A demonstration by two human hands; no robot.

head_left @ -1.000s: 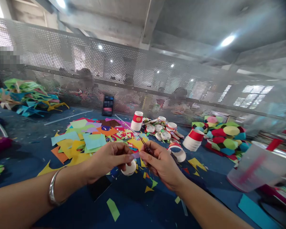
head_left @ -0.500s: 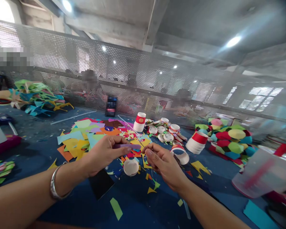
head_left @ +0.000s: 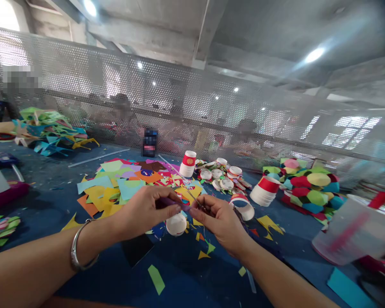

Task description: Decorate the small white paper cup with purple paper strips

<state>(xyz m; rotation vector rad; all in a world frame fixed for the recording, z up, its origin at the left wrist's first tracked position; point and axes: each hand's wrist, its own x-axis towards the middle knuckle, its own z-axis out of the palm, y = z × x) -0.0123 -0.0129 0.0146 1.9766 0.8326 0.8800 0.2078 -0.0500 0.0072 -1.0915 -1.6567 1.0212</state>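
Observation:
My left hand (head_left: 144, 211) is closed on a folded strip of purple paper (head_left: 170, 202), pinched between thumb and fingers. Opposite it, my right hand (head_left: 223, 220) holds what look like slim metal scissors (head_left: 193, 196), blades pointing up and left; their handles are mostly hidden in the palm. The right thumb and fingertips also meet the right end of the purple strip. Just below the hands is a white paper cup piece (head_left: 176, 225). Behind them spreads a heap of coloured paper pieces (head_left: 104, 182).
Stacked red-and-white paper cups (head_left: 265, 191) stand right, near a cut cup ring (head_left: 244, 209). Cup bottoms (head_left: 226, 184) lie piled behind. A translucent pitcher (head_left: 349, 235) is at far right, a glue gun (head_left: 8, 194) far left. A perforated metal screen (head_left: 179, 102) closes the back.
My hands have come together. The right fingertips now touch the end of the purple paper, which has tilted down to the right; the metal blades show more, pointing up and left.

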